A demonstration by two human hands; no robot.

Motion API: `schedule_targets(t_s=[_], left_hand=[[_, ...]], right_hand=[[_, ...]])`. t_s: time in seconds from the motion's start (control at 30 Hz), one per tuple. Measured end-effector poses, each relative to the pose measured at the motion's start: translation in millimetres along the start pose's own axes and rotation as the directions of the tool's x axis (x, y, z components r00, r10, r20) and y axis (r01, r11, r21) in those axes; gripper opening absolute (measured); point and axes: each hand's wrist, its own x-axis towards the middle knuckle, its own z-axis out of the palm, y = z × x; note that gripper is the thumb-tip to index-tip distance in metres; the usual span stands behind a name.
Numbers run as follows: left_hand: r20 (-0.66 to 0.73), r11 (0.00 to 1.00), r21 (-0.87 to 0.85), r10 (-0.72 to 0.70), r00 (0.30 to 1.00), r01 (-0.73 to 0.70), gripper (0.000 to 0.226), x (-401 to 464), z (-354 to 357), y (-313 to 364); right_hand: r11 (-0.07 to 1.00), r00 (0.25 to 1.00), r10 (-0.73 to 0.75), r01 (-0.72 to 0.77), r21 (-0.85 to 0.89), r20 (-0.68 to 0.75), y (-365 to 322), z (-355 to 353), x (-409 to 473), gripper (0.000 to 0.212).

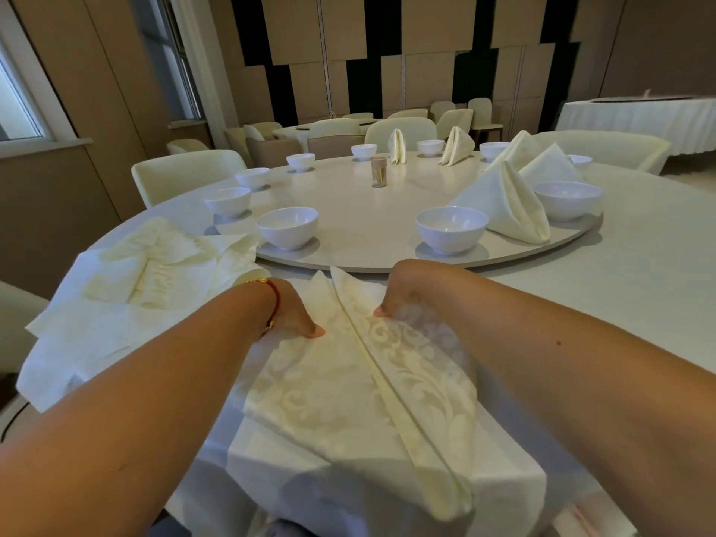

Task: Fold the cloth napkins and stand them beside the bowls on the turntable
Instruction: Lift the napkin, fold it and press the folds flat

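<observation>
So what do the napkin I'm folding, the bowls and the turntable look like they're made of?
The napkin under the left hand and right hand looks like woven damask cloth, cream with a faint sheen: a scroll pattern shows in the weave. The bowls look like glazed white ceramic, possibly melamine; they are smooth and glossy. The turntable is matte off-white, material unclear.

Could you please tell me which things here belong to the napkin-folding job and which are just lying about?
Belonging to the job:
cream patterned cloth napkin under the left hand and right hand
stack of unfolded cream napkins
folded standing napkins
white porcelain bowls
round turntable

Just lying about:
wooden toothpick holder
cream chairs
</observation>
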Motion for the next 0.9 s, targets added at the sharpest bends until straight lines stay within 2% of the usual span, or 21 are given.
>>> schedule_targets(t_s=[0.07, 0.13, 0.27, 0.47, 0.57, 0.67, 0.77, 0.83, 0.9], left_hand=[[-0.017, 0.998, -0.054, 0.008, 1.0, -0.009, 0.052, -1, 3, -1], [-0.067, 1.0, -0.005, 0.016, 0.998, -0.017, 0.046, -3, 5, 0], [-0.185, 0.999, 0.041, 0.005, 0.983, 0.003, 0.047, -6, 14, 5], [-0.278, 0.989, -0.148, -0.057, 0.959, 0.016, 0.052, -9, 27, -1], [-0.356, 0.969, -0.242, -0.032, 0.934, -0.059, 0.056, -8, 33, -3], [-0.495, 0.945, -0.251, 0.063, 0.867, -0.212, 0.032, -13, 24, 3], [-0.628, 0.922, -0.232, 0.102, 0.772, -0.311, 0.037, -25, -5, 15], [-0.715, 0.905, -0.205, 0.123, 0.689, -0.374, 0.038, -38, -37, 23], [-0.808, 0.883, -0.147, 0.152, 0.569, -0.446, 0.037, -57, -74, 30]], right_hand=[[1.0, 1.0, 0.002, -0.002, 0.016, -0.018, 0, 5, 3, 0.068], [0.998, 0.998, -0.012, 0.016, 0.059, -0.068, 2, 10, 3, 0.067], [0.977, 0.979, -0.046, 0.086, 0.195, -0.201, 9, 21, -3, 0.054], [0.941, 0.914, -0.086, 0.206, 0.27, -0.397, 18, 37, -7, 0.02], [0.923, 0.883, -0.097, 0.252, 0.29, -0.458, 20, 30, -12, 0.027], [0.913, 0.849, -0.104, 0.288, 0.289, -0.518, 23, 11, -17, 0.029], [0.884, 0.808, -0.064, 0.318, 0.343, -0.586, 27, -19, -28, 0.042], [0.85, 0.746, -0.047, 0.379, 0.366, -0.664, 29, -48, -42, 0.043], [0.829, 0.663, -0.05, 0.445, 0.34, -0.747, 28, -82, -63, 0.039]])
